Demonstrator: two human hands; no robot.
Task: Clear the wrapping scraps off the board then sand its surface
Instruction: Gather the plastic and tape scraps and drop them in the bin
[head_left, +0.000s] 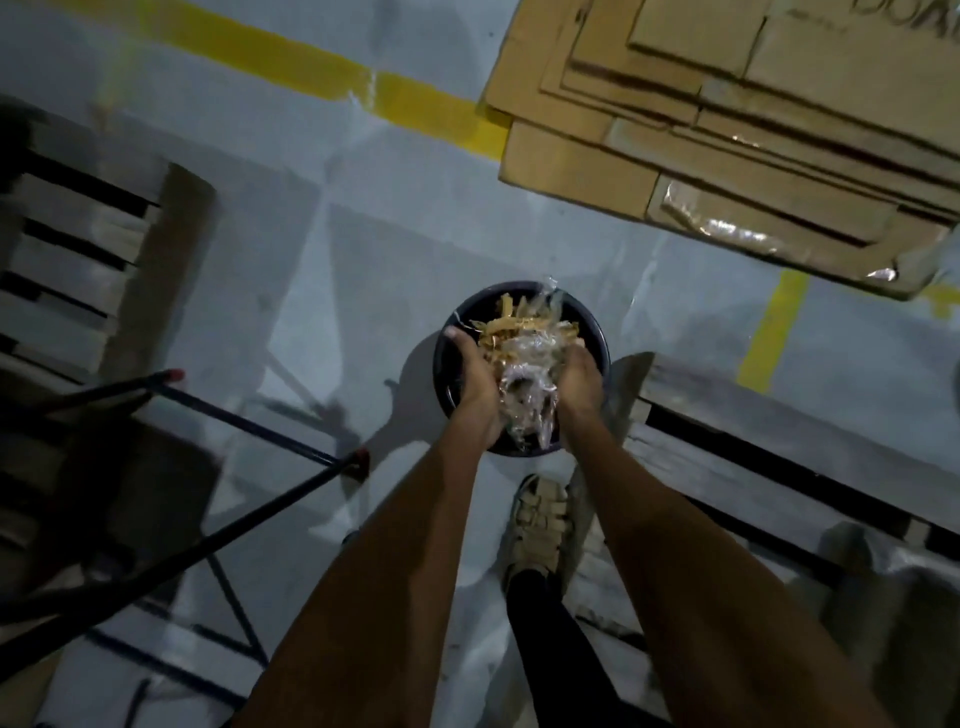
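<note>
A bundle of wrapping scraps, clear plastic film mixed with tan paper strips, is cupped between the left hand and the right hand, each grip curled around a side of it. The bundle is held directly above a dark round bin on the grey floor. Flattened cardboard lies far right, wooden pallets sit near right and far left, and a sandalled foot stands just near of the bin
</note>
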